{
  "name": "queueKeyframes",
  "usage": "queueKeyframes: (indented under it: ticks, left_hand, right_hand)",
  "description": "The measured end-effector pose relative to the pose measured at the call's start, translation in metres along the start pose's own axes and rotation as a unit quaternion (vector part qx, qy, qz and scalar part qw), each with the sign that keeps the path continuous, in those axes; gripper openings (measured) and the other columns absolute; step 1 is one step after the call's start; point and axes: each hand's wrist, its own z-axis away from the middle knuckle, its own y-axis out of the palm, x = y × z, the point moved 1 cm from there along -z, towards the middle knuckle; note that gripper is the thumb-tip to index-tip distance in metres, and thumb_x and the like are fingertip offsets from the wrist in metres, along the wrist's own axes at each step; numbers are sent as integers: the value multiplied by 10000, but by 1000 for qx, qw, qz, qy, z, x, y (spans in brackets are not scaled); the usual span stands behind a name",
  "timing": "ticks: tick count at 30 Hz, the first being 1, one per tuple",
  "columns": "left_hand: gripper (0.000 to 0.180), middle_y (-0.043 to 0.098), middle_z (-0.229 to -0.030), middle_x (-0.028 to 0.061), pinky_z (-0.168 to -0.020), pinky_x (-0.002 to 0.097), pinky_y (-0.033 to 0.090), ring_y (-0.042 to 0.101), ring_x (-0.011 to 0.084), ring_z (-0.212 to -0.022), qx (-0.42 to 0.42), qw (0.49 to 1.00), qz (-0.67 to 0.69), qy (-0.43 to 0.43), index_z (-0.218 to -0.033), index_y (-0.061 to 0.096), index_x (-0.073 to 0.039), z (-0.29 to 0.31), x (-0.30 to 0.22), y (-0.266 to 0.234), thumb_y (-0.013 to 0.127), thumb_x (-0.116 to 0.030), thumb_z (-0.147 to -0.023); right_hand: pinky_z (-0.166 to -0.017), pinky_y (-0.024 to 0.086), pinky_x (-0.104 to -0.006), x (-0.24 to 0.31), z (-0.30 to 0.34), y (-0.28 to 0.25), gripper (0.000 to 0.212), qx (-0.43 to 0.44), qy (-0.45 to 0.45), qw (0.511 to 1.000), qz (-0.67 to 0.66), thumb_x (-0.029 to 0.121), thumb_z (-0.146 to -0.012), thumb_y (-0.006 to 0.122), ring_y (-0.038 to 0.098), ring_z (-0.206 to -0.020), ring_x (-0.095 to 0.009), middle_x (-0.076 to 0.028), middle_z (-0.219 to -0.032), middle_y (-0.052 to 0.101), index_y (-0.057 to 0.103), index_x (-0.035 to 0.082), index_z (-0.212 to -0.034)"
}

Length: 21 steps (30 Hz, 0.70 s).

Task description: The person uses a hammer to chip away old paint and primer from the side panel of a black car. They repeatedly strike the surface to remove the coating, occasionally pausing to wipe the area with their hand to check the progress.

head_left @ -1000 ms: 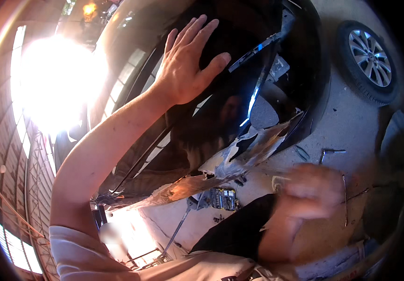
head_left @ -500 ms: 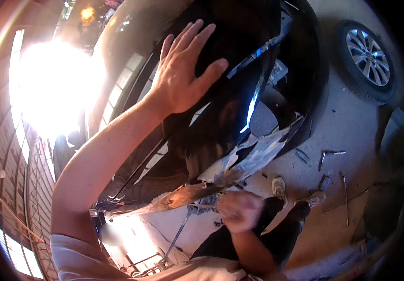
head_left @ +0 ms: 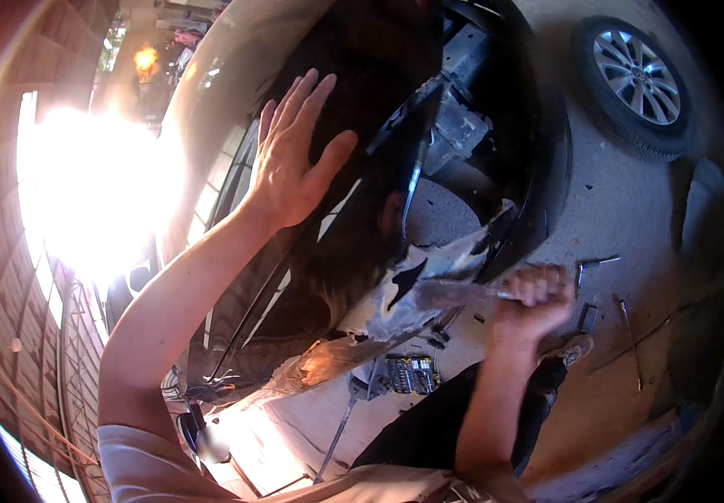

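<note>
My left hand [head_left: 290, 163], fingers spread, lies against the dark glossy panel of a car [head_left: 362, 75]. In my right hand [head_left: 536, 298] is the handle of a flat-bladed tool that looks like a putty knife [head_left: 467, 292]; motion blurs its blade. The fist is closed round it, just right of the car's lower edge. There the blade crosses a torn, patchy grey strip of bodywork [head_left: 391, 302] with a dark hole in it. Whether the blade touches the strip I cannot tell. Further along, the strip turns brownish-orange in bright light.
A wheel with a silver rim [head_left: 637, 80] lies at the far right. On the floor are an L-shaped wrench [head_left: 598, 264], a long bar [head_left: 630, 344] and a tool case [head_left: 413, 374]. A jack handle [head_left: 338, 436] slants beneath the car. Exposed metal shows in the panel opening [head_left: 458, 138].
My right hand has swung right and upward with the tool, from below the grey strip to its right end. The view has shifted, and my left hand remains flat on the panel.
</note>
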Motion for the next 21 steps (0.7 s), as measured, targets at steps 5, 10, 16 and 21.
queueKeyframes:
  ticks: [5, 10, 16, 21]
  left_hand:
    - [685, 303, -1573, 215, -1203, 524, 112, 233, 380, -1482, 9, 1000, -4, -6, -1518, 340, -76, 3, 2, -1, 537, -432, -967]
    - [662, 303, -1573, 220, -1202, 525, 109, 231, 380, -1482, 9, 1000, 8, 6, -1517, 343, -75, -1, -4, 0, 534, -403, -975]
    - [669, 290, -1578, 223, -1196, 528, 119, 242, 385, -1477, 13, 1000, -1, -5, -1520, 334, -66, 6, 2, -1, 529, -404, -977]
    - [669, 288, -1575, 232, -1196, 529, 118, 239, 392, -1476, 12, 1000, 6, 13, -1524, 325, -68, -4, -2, 2, 522, -402, -979]
  right_hand:
    - [-376, 253, -253, -1, 16, 20, 387, -24, -9, 998, 55, 217, -981, 414, 241, -373, -71, 43, -496, 304, 311, 194, -609]
    - [-384, 292, -244, 6, 9, 1, 392, 12, -2, 1000, -28, 221, -984, 411, 257, -371, -82, 40, -492, 313, 316, 195, -604]
    - [-353, 252, -241, 13, 22, 10, 401, -63, -49, 996, 41, 214, -981, 396, 233, -368, -70, 51, -484, 295, 301, 192, -591]
    - [-377, 240, -258, -23, 23, 18, 383, -112, -10, 993, 28, 230, -992, 359, 235, -390, -78, 48, -498, 275, 328, 200, -612]
